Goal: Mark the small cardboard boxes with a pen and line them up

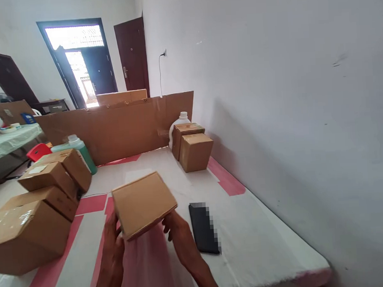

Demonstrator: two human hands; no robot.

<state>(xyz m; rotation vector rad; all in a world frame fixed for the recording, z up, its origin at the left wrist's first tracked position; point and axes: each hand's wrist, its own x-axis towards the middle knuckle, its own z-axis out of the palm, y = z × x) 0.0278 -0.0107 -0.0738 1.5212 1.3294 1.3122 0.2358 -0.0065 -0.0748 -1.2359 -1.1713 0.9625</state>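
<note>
Two grips noted: your left hand [113, 242] and right hand [179, 230] have fingers grasping the small carton [145, 203] above the table [248, 239], where uneven support could tip it onto the flat black object [201, 230]

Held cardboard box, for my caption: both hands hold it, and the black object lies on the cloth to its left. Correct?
Not left: the head view shows the black object on the cloth to the right of the held cardboard box. The left hand and right hand do hold it.
</note>
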